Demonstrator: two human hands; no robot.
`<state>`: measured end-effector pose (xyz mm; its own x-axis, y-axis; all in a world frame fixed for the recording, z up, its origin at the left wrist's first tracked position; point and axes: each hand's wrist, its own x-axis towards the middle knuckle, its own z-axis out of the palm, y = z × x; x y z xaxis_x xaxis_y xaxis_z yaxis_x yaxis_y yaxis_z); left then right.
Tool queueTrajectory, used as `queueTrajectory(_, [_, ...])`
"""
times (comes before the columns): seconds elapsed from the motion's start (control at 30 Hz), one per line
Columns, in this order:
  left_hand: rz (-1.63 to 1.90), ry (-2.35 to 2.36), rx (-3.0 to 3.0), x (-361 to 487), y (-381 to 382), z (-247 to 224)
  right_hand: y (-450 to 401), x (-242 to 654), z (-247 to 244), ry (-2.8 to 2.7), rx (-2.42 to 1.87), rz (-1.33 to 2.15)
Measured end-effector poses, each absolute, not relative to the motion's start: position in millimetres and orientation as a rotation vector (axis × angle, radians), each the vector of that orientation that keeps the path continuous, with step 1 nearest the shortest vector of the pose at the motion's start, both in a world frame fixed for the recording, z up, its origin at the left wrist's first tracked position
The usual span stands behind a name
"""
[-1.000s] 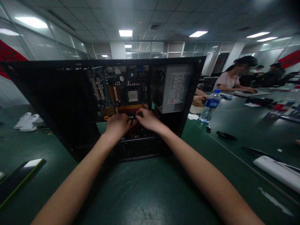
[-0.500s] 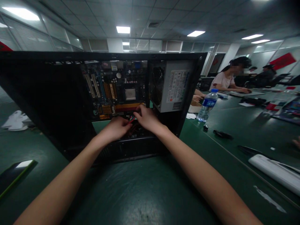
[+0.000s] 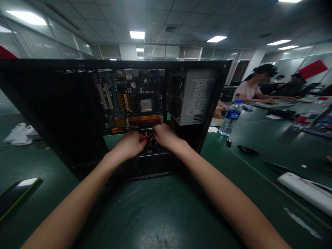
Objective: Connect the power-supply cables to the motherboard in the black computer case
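Note:
An open black computer case (image 3: 155, 166) stands on the green table in front of me. Inside it are a motherboard (image 3: 136, 93) with red and yellow memory slots (image 3: 145, 119) and a silver power supply (image 3: 198, 97) at the upper right. Below the memory slots, my left hand (image 3: 131, 143) is closed on thin coloured cables (image 3: 148, 135). Close beside it, my right hand (image 3: 165, 135) has its fingers curled round the same cables. The fingertips and the cable ends are partly hidden in shadow.
Right of the case stands a water bottle (image 3: 230, 117) with a blue cap. A white elongated device (image 3: 306, 190) lies farther right. At the left are a phone-like slab (image 3: 19, 193) with a green edge and a white plastic bag (image 3: 19, 134). A person (image 3: 255, 86) sits across the table.
My right hand has moved slightly down and right, from the memory slots' edge to the cables below. My left hand stays near the same spot, and more of the cables shows between the hands.

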<state>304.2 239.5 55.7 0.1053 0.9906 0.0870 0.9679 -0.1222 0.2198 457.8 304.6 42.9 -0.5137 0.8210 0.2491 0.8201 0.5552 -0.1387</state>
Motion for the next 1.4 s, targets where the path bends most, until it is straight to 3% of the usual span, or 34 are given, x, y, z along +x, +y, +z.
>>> queueTrajectory(1.4, [0.263,2.108,2.310,305.5,238.0,54.7,302.1,456.5,43.9,-2.450,-1.364,0.006])
